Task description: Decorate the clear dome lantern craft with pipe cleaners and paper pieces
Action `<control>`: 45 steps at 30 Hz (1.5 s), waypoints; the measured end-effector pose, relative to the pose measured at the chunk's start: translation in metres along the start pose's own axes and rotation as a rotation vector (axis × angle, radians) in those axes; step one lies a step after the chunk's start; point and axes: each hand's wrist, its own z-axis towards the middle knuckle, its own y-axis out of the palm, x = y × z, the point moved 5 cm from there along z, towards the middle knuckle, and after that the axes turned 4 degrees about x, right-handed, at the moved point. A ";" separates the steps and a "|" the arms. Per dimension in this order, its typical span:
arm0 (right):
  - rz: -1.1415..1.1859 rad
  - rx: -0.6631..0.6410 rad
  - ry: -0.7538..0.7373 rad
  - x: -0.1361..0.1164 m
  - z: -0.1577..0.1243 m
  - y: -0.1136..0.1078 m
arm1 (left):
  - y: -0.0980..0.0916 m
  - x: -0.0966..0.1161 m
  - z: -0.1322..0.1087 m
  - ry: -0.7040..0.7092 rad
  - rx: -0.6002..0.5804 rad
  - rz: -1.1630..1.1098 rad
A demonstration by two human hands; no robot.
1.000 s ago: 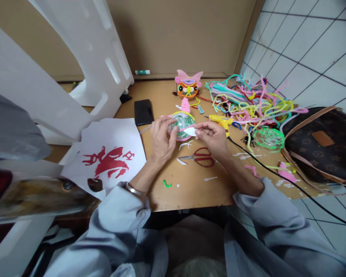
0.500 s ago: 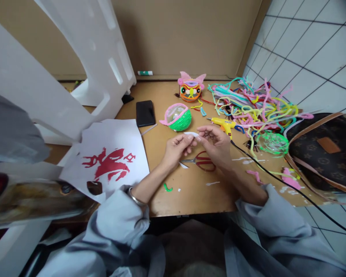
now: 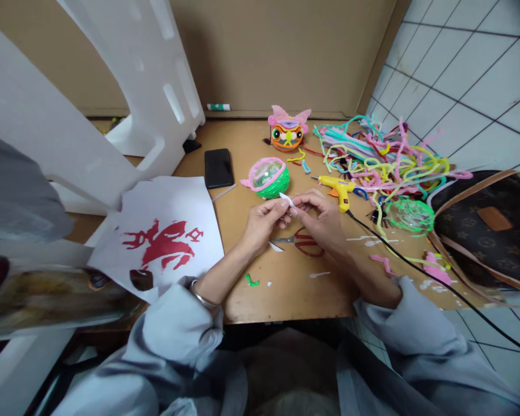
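My left hand [image 3: 264,222] and my right hand [image 3: 318,216] meet over the middle of the table. Both pinch a small strip of white paper [image 3: 286,200], whose pointed end sticks up between the fingertips. Below them lies a pair of scissors with red handles [image 3: 308,242], partly covered by my right hand. A white scrap [image 3: 275,247] rests by the blades. Just beyond my hands sits a green half-ball with a pink rim [image 3: 272,184]. Farther back stands a colourful animal-head ornament [image 3: 288,132] with pink ears.
Right of my hands lies a yellow glue gun [image 3: 338,189] with a black cord. Beyond it are piled pipe cleaners [image 3: 372,153], a green-wrapped clear ball [image 3: 409,216] and a brown handbag [image 3: 485,225]. At left are a black phone [image 3: 219,168] and white paper with red painting [image 3: 199,214].
The paper strip has gone from a flat arc to a tilted, narrower point between my fingers. My hands have drawn slightly closer together.
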 end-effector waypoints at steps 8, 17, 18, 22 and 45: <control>-0.140 -0.008 -0.085 -0.010 -0.003 0.002 | -0.008 0.002 0.005 0.026 0.076 -0.049; -0.585 -0.689 -0.133 -0.012 -0.031 0.036 | -0.017 0.016 0.007 0.103 0.204 -0.012; -0.631 -0.743 -0.142 -0.009 -0.035 0.040 | -0.018 0.015 0.007 0.104 0.212 -0.008; -0.605 -0.739 -0.190 -0.004 -0.037 0.043 | -0.019 0.012 0.008 0.098 0.224 0.015; -1.033 -0.005 -0.673 -0.030 -0.022 0.016 | -0.005 -0.013 -0.007 0.040 0.280 0.082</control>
